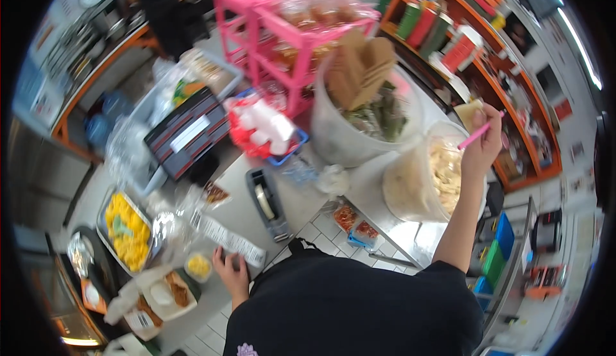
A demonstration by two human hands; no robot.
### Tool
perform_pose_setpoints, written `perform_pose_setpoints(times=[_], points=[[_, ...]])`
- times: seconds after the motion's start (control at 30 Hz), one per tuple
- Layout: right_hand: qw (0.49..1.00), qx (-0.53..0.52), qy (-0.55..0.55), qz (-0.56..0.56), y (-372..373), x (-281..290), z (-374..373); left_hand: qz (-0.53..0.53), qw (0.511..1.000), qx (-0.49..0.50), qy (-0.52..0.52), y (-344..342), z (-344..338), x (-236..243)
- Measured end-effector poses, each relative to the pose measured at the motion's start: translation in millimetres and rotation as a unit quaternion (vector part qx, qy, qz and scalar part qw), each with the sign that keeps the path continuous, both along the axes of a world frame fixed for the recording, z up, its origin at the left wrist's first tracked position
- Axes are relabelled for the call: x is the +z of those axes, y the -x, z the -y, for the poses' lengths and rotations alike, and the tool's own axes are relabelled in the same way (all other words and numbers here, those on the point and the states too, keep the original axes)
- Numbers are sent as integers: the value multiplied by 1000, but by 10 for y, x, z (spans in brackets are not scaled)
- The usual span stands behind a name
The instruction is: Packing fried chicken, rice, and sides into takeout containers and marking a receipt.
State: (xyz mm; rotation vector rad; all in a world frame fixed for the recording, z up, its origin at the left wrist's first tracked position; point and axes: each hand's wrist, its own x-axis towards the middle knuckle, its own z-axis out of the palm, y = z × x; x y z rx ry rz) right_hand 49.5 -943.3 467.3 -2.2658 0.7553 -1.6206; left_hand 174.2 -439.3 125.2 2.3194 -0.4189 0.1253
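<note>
From my feed, the right hand (486,143) is raised over the rim of a tall, translucent white plastic bucket (409,195), its fingers pinching a slim, straight, bright pink rod (473,138), with a flat, pale yellow piece (466,113) at the fingertips. I'd judge the rod light, stiff and probably smooth, best taken near its middle; the piece looks thin and bendable, so I'd grip its edge gently. The bucket, loaded with pale contents (444,175), should be heavy, and I'd want both hands under its rim. The left hand (232,276) is low by the end of a long white printed paper strip (230,235), light and easily creased; its fingers look bent, but whether they pinch anything I can't tell.
</note>
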Motion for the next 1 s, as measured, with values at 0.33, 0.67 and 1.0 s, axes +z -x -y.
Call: perform_pose_setpoints(times=[0.33, 0.67, 1.0], points=[[1000, -21, -12, -15, 299, 311, 264, 0, 1000, 8, -11, 73, 7, 55], [992, 33, -18, -124, -323, 599, 594, 1, 999, 36, -13, 48, 95, 71], [914, 202, 152, -316, -3132, 555, 832, 19, 999, 45, -15, 32, 122, 61]])
